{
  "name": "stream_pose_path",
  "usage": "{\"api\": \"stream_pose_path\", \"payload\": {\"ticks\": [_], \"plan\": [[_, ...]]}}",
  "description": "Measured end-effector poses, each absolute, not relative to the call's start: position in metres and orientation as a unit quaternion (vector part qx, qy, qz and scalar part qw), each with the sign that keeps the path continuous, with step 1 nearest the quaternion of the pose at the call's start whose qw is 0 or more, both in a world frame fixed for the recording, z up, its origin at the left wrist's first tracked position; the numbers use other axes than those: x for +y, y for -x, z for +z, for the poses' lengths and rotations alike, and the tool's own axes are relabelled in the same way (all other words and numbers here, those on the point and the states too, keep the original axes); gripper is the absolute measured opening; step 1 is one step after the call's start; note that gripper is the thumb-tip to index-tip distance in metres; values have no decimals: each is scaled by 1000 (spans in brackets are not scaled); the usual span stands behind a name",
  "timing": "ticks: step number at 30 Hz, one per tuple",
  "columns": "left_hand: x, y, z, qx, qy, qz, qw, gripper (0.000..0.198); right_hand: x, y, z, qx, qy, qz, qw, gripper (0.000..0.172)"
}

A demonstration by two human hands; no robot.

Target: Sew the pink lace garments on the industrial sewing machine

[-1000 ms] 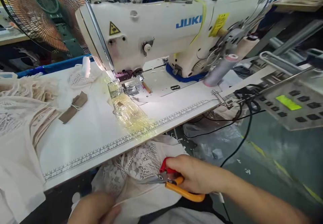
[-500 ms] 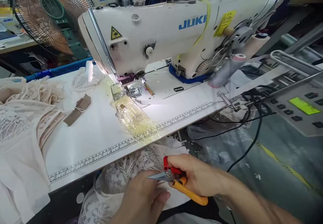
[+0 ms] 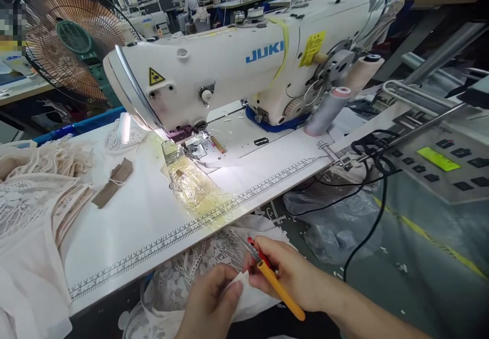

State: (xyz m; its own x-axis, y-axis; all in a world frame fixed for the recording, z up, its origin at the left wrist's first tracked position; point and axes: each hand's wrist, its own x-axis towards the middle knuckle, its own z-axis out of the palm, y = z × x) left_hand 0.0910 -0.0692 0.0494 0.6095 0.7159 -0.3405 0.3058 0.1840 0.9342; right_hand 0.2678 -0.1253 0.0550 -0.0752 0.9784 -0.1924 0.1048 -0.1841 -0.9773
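Observation:
My right hand [image 3: 294, 272] is wrapped round a pair of small scissors [image 3: 280, 290] with orange and red handles, its blades pointing up and to the left. Between the thumb and fingers of my left hand [image 3: 214, 295], a corner of white fabric [image 3: 244, 280] is pinched. This fabric seems to belong to the white lace garment [image 3: 179, 278] hanging below the table's front edge, partly hidden by my hands. The fingertips of my right hand are close to the same piece of cloth.
A white sewing machine [image 3: 225, 69] stands on the white table [image 3: 141, 196], which has a ruler strip along its front. Pale lace garments [image 3: 30, 216] are piled at left, near a brown strip [image 3: 112, 182]. A control panel [image 3: 439, 160] is at right; a fan [image 3: 74, 35] stands behind.
The scissors have turned in my right hand, from blades pointing left at my left hand to pointing up-left. A white fabric corner now shows in my left fingers. The view has shifted.

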Motion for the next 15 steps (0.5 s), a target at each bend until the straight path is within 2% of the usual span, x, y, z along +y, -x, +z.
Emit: {"api": "stream_pose_path", "payload": {"ticks": [5, 10, 15], "plan": [[-69, -92, 49, 406, -461, 193, 765, 40, -134, -284, 50, -616, 547, 446, 349, 40], [-67, -91, 50, 402, -496, 239, 732, 40, -140, -283, 45, -687, 501, 461, 253, 34], [-67, -92, 51, 419, -486, 232, 731, 41, -141, -276, 48, -680, 509, 475, 231, 31]]}}
